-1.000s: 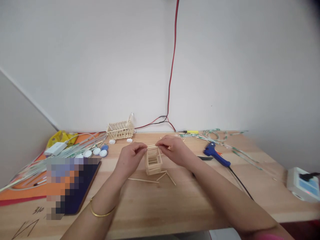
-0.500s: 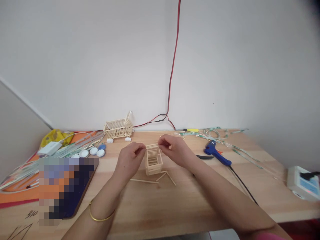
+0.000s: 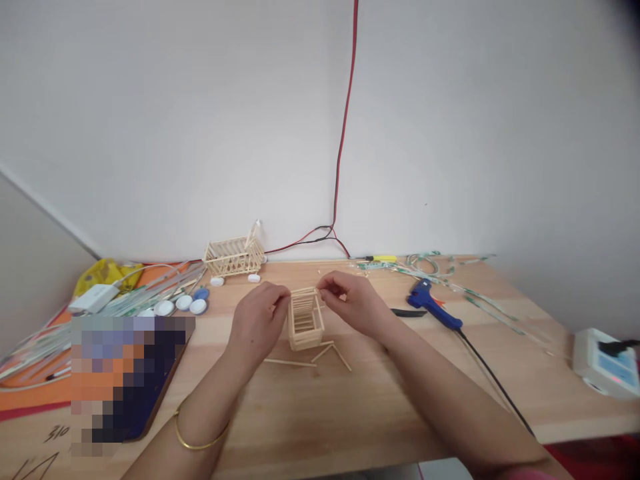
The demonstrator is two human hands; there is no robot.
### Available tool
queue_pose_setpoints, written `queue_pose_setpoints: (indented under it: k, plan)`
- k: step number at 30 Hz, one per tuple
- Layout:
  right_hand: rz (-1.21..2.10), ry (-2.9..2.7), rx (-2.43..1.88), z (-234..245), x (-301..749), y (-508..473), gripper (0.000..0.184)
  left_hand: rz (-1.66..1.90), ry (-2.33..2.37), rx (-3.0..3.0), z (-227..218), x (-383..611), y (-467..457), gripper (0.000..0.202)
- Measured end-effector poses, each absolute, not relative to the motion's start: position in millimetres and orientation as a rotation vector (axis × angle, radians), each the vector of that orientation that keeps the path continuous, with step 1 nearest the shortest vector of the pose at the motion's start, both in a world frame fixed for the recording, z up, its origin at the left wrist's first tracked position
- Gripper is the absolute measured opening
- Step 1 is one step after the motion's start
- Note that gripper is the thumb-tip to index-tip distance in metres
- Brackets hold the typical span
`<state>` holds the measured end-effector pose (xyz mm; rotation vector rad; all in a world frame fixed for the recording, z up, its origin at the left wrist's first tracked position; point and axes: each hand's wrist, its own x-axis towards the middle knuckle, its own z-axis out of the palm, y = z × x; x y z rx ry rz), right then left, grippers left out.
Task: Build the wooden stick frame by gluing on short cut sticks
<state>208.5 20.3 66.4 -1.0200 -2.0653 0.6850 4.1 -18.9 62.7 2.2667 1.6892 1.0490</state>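
Note:
A small open box frame of thin wooden sticks (image 3: 306, 333) stands on the table between my hands. My left hand (image 3: 260, 319) is closed in a pinch at its far left top corner. On the opposite side, my right hand (image 3: 353, 301) pinches at the far right top corner. Whether a separate stick lies between the fingertips is too small to tell. Just in front of the frame are a loose wooden stick (image 3: 293, 363) and a few shorter stick pieces (image 3: 343, 357).
Behind stands a wooden stick cart (image 3: 234, 257) with white wheels. A blue glue gun (image 3: 434, 307), its cord and a yellow-handled tool (image 3: 384, 258) lie to the right, near a white power strip (image 3: 603, 363). Bottle caps (image 3: 184, 303) and a blurred dark slab (image 3: 150, 387) are left.
The view has shifted slightly. Both hands stay pinched at the far top corners of the stick frame, with hardly any movement.

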Motion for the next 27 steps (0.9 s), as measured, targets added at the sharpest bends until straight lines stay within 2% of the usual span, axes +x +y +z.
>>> queue_pose_setpoints:
  k: [27]
  plan:
    - [0.749,-2.074,-1.022,65.6,200.0,22.3,0.007,1.075,1.631,2.312,57.4,0.0,-18.3,0.016]
